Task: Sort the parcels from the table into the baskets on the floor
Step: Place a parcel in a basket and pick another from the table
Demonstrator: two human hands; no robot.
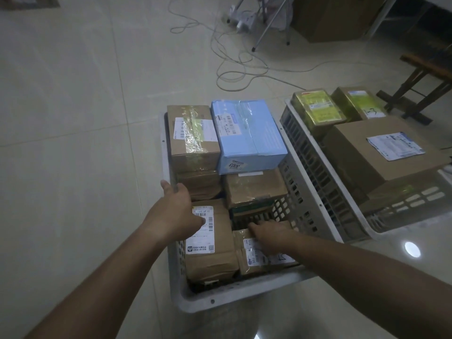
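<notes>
The parcels (221, 182) lie packed in the near basket (171, 285) on the tiled floor (73, 118). The left hand (175, 211) lies flat on a brown parcel (210, 243), its grip loose and holding nothing. The right hand (271, 234) presses another parcel (259, 255), fingers straight. A second basket (318, 172) stands just beside, at the right. Cables (232, 67) and a stool (425, 77) lie beyond.
</notes>
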